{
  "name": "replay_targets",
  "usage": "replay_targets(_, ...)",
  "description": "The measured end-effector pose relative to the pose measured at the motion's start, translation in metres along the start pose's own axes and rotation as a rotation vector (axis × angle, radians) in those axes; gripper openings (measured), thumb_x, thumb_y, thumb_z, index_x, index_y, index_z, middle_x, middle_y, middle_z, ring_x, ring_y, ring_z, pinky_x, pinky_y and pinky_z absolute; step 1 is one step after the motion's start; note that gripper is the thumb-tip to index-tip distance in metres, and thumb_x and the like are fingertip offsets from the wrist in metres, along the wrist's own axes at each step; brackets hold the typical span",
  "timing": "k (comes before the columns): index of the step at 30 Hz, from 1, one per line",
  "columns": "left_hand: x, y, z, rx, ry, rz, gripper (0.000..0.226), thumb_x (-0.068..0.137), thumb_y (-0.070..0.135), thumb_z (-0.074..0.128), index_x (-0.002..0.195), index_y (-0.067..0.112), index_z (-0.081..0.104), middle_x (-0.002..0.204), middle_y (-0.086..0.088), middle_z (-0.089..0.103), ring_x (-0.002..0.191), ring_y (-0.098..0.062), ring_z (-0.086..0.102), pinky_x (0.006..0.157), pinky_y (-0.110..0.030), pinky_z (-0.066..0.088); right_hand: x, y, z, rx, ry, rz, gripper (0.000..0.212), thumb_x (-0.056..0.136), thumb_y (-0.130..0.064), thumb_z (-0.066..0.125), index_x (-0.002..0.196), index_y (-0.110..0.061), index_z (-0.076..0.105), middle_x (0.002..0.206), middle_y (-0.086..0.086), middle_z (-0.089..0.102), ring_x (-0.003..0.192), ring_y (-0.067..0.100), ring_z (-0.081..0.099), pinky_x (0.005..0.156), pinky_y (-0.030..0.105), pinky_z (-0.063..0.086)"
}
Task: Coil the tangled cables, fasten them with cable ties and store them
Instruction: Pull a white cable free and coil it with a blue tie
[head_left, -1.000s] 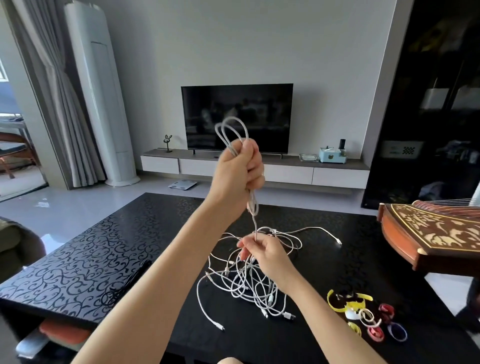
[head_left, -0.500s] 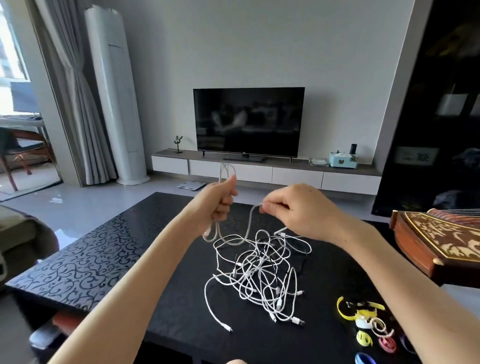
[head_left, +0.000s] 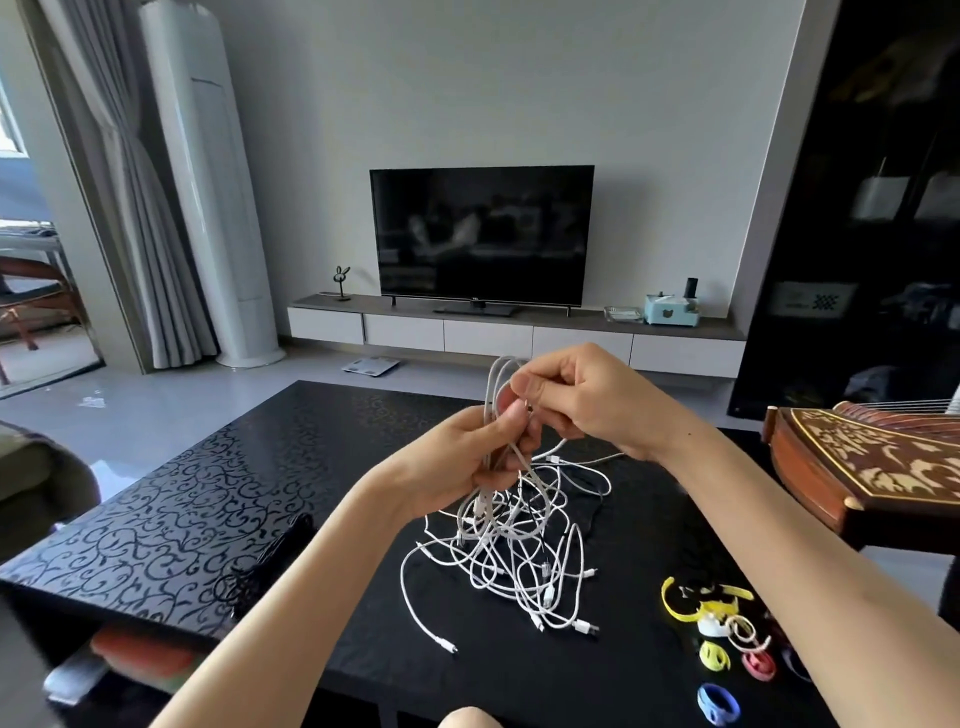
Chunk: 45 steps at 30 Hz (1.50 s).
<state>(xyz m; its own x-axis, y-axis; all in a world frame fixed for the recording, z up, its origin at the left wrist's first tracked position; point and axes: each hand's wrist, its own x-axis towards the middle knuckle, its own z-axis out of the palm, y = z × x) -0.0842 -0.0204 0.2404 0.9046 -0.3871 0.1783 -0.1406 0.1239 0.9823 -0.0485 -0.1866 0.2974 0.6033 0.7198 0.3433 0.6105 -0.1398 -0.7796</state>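
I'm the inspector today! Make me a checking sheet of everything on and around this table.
Surface: black patterned table, glossy.
Job's things: white cable pile tangled on the table; coloured cable ties loose to its right.
Clutter: dark thing at the table's left, too dim to name.
Hands: left hand grips a looped cable; right hand pinches it.
Cables: the looped cable hangs down into the pile.
Surroundings: television, tall white air conditioner, wooden instrument at the right.
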Motion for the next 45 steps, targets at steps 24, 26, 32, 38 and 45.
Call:
replay_targets(24,-0.003,-0.022,0.02,0.142,0.219,0.085,0.037,0.084,0.047,0.048,0.081,0.01,0.045,0.054,0.007,0.029,0.041,-0.006,0.024,0.04,-0.018,0.026,-0.023,0.009,0.021,-0.265,0.514,-0.099,0.006,0.093,-0.017,0.059,0.088,-0.018,0.06,0.057,-0.004,0.067,0.049,0.007,0.064,0.054,0.026,0.055)
replay_targets(26,-0.001,-0.021,0.025,0.084,0.211,0.111,0.041,0.087,0.049,0.043,0.088,0.008,0.045,0.056,0.009,0.029,0.043,-0.005,0.023,0.041,-0.017,0.026,-0.018,0.005,0.024,-0.253,0.516,0.027,0.013,0.095,-0.017,0.056,0.082,-0.017,0.057,0.058,-0.002,0.068,0.049,0.01,0.065,0.055,0.027,0.055)
replay_targets(32,0.004,-0.022,0.028,0.226,0.335,0.098,0.043,0.097,0.043,0.031,0.086,0.009,0.055,0.061,0.007,0.032,0.049,-0.005,0.026,0.046,-0.018,0.022,-0.011,0.009,0.018,-0.394,0.574,0.156,0.021,0.085,-0.025,0.067,0.066,-0.017,0.065,0.053,-0.011,0.057,0.054,0.001,0.055,0.055,0.02,0.043)
replay_targets(38,0.01,-0.024,0.027,0.432,0.402,0.102,0.042,0.101,0.037,0.032,0.075,0.018,0.058,0.059,0.015,0.039,0.055,-0.002,0.035,0.058,-0.019,0.031,-0.002,0.012,0.015,-0.409,0.57,0.185,0.022,0.081,-0.019,0.07,0.061,-0.01,0.066,0.047,-0.007,0.051,0.048,0.004,0.044,0.053,0.02,0.031)
replay_targets(45,0.017,-0.021,0.021,0.328,0.55,0.093,0.031,0.1,0.036,0.038,0.077,0.022,0.053,0.07,0.013,0.057,0.07,-0.005,0.054,0.068,-0.019,0.04,0.001,0.031,0.016,-0.053,0.524,0.165,0.019,0.085,-0.035,0.067,0.073,-0.02,0.071,0.069,-0.003,0.068,0.069,0.008,0.061,0.075,0.03,0.051)
